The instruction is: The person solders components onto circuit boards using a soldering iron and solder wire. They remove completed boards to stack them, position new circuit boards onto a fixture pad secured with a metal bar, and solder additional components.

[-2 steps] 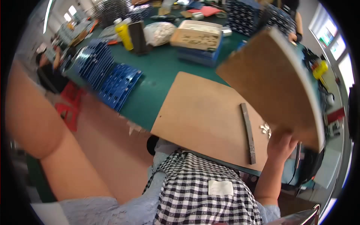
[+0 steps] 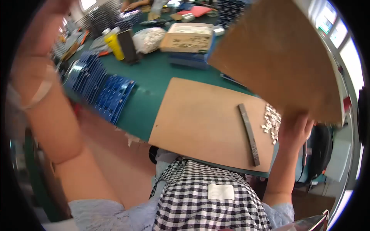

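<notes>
A large brown board (image 2: 277, 61) is raised at the right, and my right hand (image 2: 295, 131) grips its lower edge. Beneath it, on the table, lies a flat tan board (image 2: 200, 119) with a dark grey bar (image 2: 249, 134) across its right part. A scatter of small pale pieces (image 2: 271, 122) sits beside the bar, close to my right hand. My left hand (image 2: 50, 23) is lifted high at the far left, blurred and partly cut off by the picture's rim, so its fingers cannot be read.
Blue slotted racks (image 2: 86, 73) and a blue panel (image 2: 114, 96) stand at the green table's left. Behind are yellow bottles (image 2: 114, 44), a bag of pale pieces (image 2: 148, 39) and a cardboard box (image 2: 187, 38) on a blue bin (image 2: 189, 60). Another person's arm (image 2: 135, 4) shows at the back.
My left forearm has swung upward, bringing the hand into view at the top left. The raised board has moved up and tilted, uncovering more of the small pale pieces.
</notes>
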Motion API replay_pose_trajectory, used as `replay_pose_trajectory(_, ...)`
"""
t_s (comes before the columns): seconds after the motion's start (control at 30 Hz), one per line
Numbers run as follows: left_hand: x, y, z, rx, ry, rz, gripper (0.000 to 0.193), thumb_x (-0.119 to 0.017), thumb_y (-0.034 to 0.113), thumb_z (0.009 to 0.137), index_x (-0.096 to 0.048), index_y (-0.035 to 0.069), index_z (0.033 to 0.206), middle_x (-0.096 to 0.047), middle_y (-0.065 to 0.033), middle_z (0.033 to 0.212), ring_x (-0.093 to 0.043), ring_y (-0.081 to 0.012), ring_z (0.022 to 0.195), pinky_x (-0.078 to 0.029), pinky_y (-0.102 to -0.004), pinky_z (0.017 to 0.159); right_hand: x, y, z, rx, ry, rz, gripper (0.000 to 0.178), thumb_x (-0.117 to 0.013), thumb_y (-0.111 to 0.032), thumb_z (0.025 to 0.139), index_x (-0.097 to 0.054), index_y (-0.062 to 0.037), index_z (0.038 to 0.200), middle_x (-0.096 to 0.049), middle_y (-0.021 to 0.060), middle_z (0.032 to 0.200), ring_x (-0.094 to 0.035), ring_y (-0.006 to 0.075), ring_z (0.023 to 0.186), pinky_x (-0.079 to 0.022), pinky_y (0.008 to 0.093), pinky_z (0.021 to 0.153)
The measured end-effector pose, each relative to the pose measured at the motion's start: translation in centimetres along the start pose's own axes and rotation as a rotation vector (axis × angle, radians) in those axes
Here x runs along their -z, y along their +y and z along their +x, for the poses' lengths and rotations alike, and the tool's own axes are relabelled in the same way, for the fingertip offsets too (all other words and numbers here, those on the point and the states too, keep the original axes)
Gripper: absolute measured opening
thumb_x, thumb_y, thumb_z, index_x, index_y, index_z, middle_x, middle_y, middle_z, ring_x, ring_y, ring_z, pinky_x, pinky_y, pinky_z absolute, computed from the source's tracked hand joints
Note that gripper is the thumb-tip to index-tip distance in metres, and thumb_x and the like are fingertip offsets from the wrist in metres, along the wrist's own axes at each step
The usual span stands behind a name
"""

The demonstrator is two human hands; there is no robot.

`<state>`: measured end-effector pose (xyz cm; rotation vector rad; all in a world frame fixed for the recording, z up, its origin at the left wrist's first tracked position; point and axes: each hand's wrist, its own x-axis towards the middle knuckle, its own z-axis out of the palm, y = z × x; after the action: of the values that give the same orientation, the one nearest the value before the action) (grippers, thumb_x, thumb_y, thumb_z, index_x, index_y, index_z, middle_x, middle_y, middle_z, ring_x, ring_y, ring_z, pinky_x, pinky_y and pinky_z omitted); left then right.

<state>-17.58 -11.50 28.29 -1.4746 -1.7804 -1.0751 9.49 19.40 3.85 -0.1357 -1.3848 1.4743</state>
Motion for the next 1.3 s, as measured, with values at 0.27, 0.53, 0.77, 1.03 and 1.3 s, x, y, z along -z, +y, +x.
replay_pose_trajectory(0.27, -23.2, -4.4, 0.5, 0.596, -0.196, -0.885, 0.047, -0.060, 0.044, 0.089, -0.057, 0.000, 0.107, -0.057, 0.0015, 0.087, -0.043, -0.0025, 0.062, -0.035, -0.0191, 0.055, -4.6, 1.7, 17.3, -0.232, -0.049, -0.021, 0.037, -0.059, -0.024, 0.092, -0.048, -0.0006, 0.118, -0.061, 0.0099, 0.107, -0.061, 0.0145, 0.091, -0.052, 0.0285, 0.078)
replay_pose_trajectory(0.53, -36.6, -11.0, -1.9, 1.028, -0.395, -0.687, 0.032, -0.063, 0.031, 0.087, -0.059, 0.000, 0.095, -0.061, -0.0062, 0.086, -0.053, -0.0128, 0.078, -0.044, -0.0289, 0.072, -1.0, 12.1, 20.1, -0.638, 0.096, -0.377, 0.043, -0.063, -0.025, 0.087, -0.048, 0.0029, 0.117, -0.062, 0.0118, 0.097, -0.062, 0.0155, 0.078, -0.051, 0.0286, 0.060)
replay_pose_trajectory(0.77, -39.9, -12.3, -4.2, 1.126, -0.428, -0.487, 0.039, -0.059, 0.034, 0.088, -0.058, -0.003, 0.101, -0.063, -0.0137, 0.095, -0.057, -0.0212, 0.088, -0.045, -0.0339, 0.079, 0.2, 15.3, 20.4, -0.823, 0.016, -0.524, 0.048, -0.066, -0.030, 0.085, -0.049, -0.0035, 0.121, -0.060, 0.0063, 0.092, -0.057, 0.0111, 0.072, -0.045, 0.0265, 0.053)
replay_pose_trajectory(1.03, -40.0, -10.4, -4.9, 1.318, -0.335, -0.622, 0.042, -0.056, 0.034, 0.089, -0.058, -0.004, 0.106, -0.063, -0.0139, 0.096, -0.058, -0.0207, 0.088, -0.045, -0.0345, 0.077, 1.2, 15.4, 20.4, -0.888, -0.026, -0.485, 0.047, -0.066, -0.028, 0.086, -0.047, -0.0027, 0.122, -0.062, 0.0077, 0.098, -0.062, 0.0126, 0.080, -0.053, 0.0263, 0.062)
replay_pose_trajectory(1.3, -42.0, -12.4, -6.2, 1.190, -0.202, -0.872, 0.033, -0.056, 0.024, 0.084, -0.063, -0.006, 0.094, -0.064, -0.0133, 0.086, -0.059, -0.0225, 0.077, -0.046, -0.0378, 0.065, 2.6, 17.6, 21.1, -0.807, -0.099, -0.220, 0.042, -0.062, -0.014, 0.088, -0.044, 0.0064, 0.120, -0.061, 0.0167, 0.106, -0.065, 0.0242, 0.089, -0.056, 0.0352, 0.073)
